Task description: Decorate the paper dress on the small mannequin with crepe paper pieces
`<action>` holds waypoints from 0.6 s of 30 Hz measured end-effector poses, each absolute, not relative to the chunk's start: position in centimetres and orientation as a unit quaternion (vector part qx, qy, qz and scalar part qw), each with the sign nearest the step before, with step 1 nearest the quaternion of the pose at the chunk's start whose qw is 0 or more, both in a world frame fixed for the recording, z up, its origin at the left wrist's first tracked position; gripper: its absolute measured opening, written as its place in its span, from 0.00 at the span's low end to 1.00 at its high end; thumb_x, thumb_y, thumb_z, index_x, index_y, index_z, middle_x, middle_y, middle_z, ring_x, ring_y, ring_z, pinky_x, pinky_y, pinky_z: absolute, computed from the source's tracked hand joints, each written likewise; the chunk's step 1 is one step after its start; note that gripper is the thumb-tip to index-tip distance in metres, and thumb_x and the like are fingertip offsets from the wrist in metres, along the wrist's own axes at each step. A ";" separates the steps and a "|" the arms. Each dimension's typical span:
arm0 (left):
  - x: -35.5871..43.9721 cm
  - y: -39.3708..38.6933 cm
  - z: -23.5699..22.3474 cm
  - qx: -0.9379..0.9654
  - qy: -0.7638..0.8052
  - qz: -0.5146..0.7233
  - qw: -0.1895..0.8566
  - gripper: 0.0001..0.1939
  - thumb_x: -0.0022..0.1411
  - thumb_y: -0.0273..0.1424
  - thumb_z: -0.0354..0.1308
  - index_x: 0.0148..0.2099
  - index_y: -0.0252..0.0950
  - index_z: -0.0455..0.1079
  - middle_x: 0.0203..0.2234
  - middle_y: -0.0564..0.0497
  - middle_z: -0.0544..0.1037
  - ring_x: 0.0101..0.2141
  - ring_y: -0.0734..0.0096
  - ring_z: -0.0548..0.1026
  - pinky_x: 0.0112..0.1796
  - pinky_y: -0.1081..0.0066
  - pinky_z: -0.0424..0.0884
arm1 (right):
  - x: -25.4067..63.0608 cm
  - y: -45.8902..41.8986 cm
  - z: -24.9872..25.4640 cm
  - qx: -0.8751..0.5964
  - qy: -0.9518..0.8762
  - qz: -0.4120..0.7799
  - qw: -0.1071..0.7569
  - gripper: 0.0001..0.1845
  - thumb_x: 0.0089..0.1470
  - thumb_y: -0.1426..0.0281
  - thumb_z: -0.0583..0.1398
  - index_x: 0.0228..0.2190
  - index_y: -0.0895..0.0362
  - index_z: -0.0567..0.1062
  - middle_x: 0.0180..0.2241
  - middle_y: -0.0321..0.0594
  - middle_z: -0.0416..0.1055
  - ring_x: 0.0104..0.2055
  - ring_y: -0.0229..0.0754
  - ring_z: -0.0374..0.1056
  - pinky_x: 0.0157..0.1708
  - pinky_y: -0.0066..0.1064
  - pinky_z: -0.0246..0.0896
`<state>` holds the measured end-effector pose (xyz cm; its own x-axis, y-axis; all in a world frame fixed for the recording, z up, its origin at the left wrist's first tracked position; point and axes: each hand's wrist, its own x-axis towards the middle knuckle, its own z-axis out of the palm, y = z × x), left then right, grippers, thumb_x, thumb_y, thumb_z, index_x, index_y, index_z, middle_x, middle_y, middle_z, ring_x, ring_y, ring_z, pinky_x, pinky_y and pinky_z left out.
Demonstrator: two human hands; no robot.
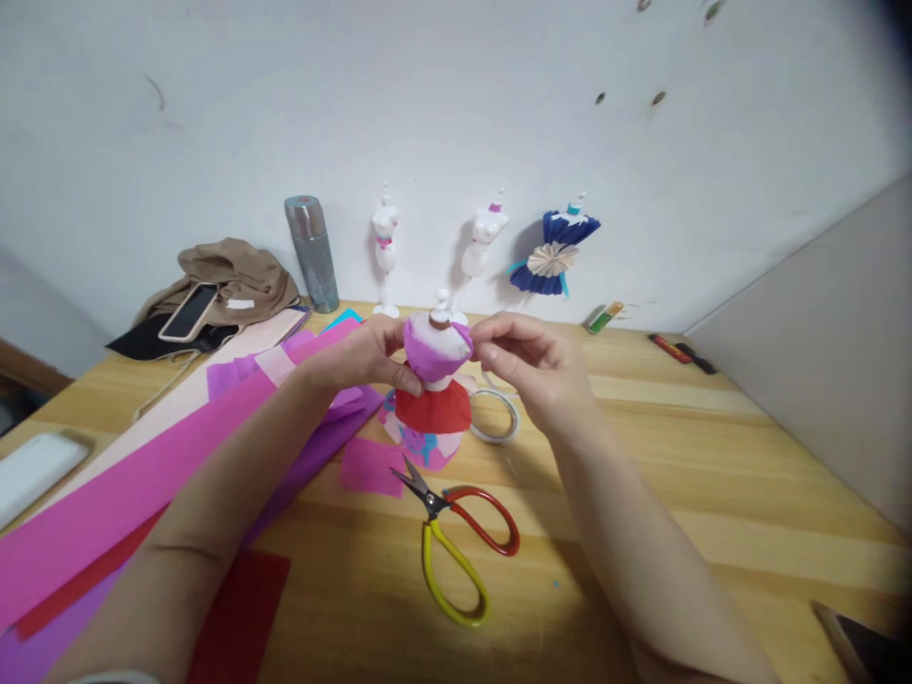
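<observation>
A small white dress-form mannequin [429,332] stands before me, dressed in a purple paper top [436,359] and a red paper skirt [433,408] over a layer of pink and blue pieces. My left hand [356,361] is closed around its left side, thumb at the waist. At the right shoulder, my right hand [538,370] pinches the edge of the purple top between thumb and forefinger. Just behind the skirt lies a roll of tape [511,418]. In front are open scissors [432,503] with one red and one yellow handle, beside a pink paper square [367,467].
Long pink paper sheets [178,456] and red paper [242,608] cover the left side. A steel flask [313,256], two white mannequins and a blue-dressed mannequin [552,256] line the wall. A phone [189,312] rests by brown cloth [238,275]; a glue stick [605,316] lies right.
</observation>
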<state>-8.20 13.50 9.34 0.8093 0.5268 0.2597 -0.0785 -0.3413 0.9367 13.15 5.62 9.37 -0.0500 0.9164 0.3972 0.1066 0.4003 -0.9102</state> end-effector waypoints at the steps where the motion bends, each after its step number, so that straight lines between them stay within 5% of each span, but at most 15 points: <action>1: -8.0 13.4 9.3 0.762 0.153 0.288 0.559 0.20 0.40 0.37 0.77 0.35 0.33 0.78 0.31 0.51 0.81 0.38 0.62 0.77 0.45 0.66 0.72 | 13.2 5.3 9.7 -0.412 -0.643 0.351 0.541 0.09 0.49 0.62 0.67 0.30 0.53 0.77 0.32 0.40 0.76 0.35 0.43 0.71 0.37 0.37 0.66; 10: -6.6 13.1 8.5 0.660 0.262 0.374 0.596 0.21 0.44 0.37 0.75 0.39 0.31 0.78 0.34 0.46 0.82 0.38 0.63 0.80 0.45 0.62 0.75 | 12.9 5.6 9.0 -0.438 -0.691 0.229 0.527 0.05 0.53 0.65 0.65 0.33 0.51 0.78 0.33 0.40 0.77 0.36 0.46 0.73 0.34 0.39 0.70; 18: -5.3 12.2 7.9 0.741 0.257 0.463 0.413 0.13 0.49 0.35 0.71 0.36 0.33 0.79 0.35 0.47 0.82 0.39 0.65 0.78 0.45 0.65 0.73 | 12.1 5.7 8.4 -0.436 -0.706 0.166 0.534 0.05 0.54 0.68 0.62 0.35 0.51 0.78 0.36 0.41 0.78 0.39 0.48 0.74 0.38 0.42 0.69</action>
<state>-5.28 12.20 7.86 0.4394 0.7635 0.4732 -0.0003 -0.5267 0.8501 12.13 5.69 8.37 -0.0512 0.7919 0.6085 0.4379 0.5655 -0.6989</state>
